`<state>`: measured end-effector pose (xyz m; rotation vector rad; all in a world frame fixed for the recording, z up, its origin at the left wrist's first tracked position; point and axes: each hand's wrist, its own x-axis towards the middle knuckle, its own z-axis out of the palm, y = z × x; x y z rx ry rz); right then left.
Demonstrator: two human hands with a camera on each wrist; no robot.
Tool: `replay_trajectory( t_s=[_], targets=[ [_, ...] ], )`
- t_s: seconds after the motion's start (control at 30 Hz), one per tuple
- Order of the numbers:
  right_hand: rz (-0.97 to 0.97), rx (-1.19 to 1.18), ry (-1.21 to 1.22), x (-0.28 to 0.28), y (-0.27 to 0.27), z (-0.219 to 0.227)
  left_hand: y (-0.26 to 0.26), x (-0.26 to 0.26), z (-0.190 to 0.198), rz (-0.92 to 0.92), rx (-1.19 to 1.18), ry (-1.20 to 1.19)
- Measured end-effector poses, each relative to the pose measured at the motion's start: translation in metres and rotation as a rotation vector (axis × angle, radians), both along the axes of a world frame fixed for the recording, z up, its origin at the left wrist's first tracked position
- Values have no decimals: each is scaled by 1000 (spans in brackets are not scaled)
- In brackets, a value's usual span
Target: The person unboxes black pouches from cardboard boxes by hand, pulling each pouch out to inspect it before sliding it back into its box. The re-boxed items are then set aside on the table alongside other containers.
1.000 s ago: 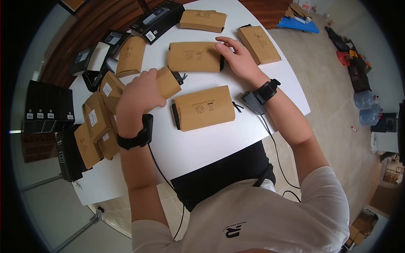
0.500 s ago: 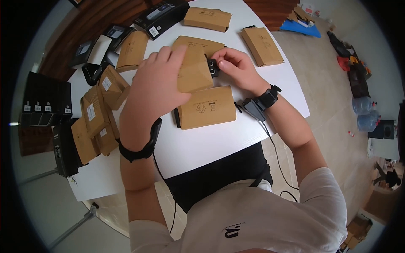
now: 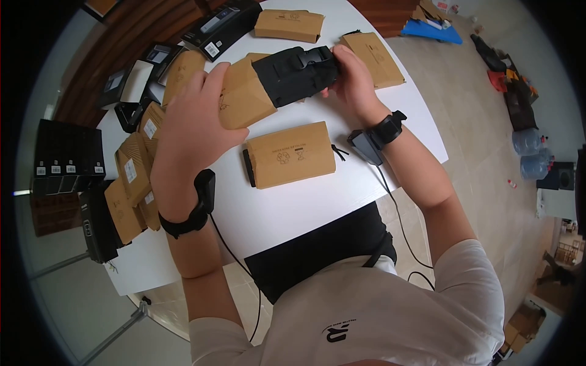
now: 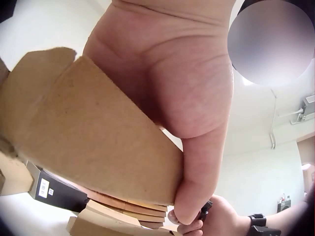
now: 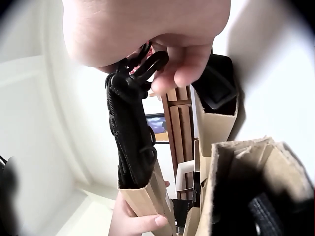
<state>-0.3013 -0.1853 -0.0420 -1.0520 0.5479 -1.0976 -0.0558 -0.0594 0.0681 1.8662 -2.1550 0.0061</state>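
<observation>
My left hand [image 3: 192, 128] grips an open-ended brown cardboard box [image 3: 247, 97], raised over the table. Out of its right end sticks a black fabric pouch [image 3: 296, 74] with a buckle, more than half its length showing. My right hand [image 3: 357, 82] pinches the pouch's far end, by black loops [image 5: 152, 66] in the right wrist view. There, the pouch's lower part is hidden inside the box [image 5: 155, 199]. In the left wrist view the box's broad side [image 4: 98, 132] lies under my left palm. Just in front, another cardboard box [image 3: 293, 154] lies flat, black material showing at both ends.
Similar cardboard boxes lie at the right [image 3: 373, 60] and back [image 3: 290, 25] of the white table [image 3: 293, 216]. On the left are piled cardboard boxes [image 3: 131, 161]. Black boxes [image 3: 223, 27] stand along the back left. A cable [image 3: 387, 183] hangs from my right wrist camera.
My left hand brought the cardboard box from the left to my right hand, then drew back slightly left. My right hand took hold of the black pouch's end, and the pouch slid partway out.
</observation>
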Motion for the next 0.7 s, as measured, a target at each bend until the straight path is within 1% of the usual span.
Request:
replay_trajectory(
  t_s=[0.07,0.1,0.23,0.3,0.33,0.4,0.47,0.57,0.63,0.67,0.7],
  targets=[
    [100,24,37,5,7,5,0,-3,1,0,5,-9],
    [118,15,112,8,11,5,0,-4,1,1,9,-20],
    [123,25,153,9,12,7,0,4,-3,19,14,-52],
    [78,146,-105,4,5,5,-1,16,-5,50,56,81],
    [28,208,-131,2,0,6,0,21,-4,51,55,82],
    [5,309,-213,-3,-11,4,2,27,-2,127,24,27],
    [-23,332,-212,-4,-9,4,2,26,-2,128,17,27],
    [40,277,-183,-3,-10,2,1,17,0,106,26,37],
    [85,124,-58,3,2,4,1,7,2,83,41,48],
    [131,69,-5,4,6,4,0,2,0,78,63,7],
    [131,1,106,6,11,5,0,-4,-1,72,86,-33]
  ],
)
